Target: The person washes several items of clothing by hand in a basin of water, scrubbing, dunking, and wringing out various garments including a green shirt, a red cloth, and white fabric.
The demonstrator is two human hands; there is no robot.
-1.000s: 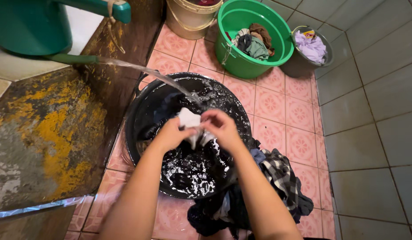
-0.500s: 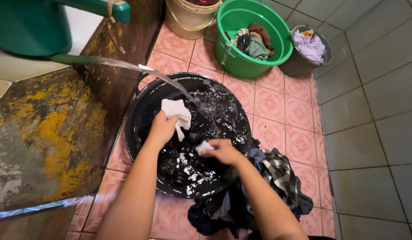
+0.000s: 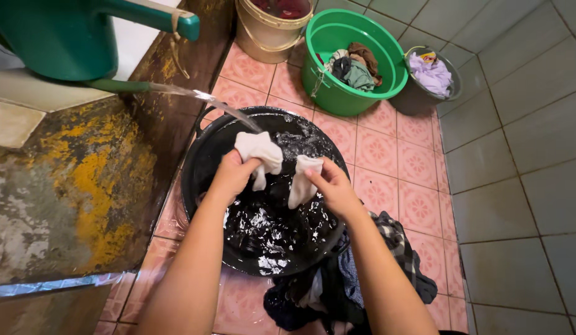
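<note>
Left hand gripping one white sock, right hand another sock over black basin: likely splashing from near stream, possibly slipping.

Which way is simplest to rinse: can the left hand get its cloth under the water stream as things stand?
Probably yes. The left hand holds its white cloth just below the stream, with nothing between them.
</note>
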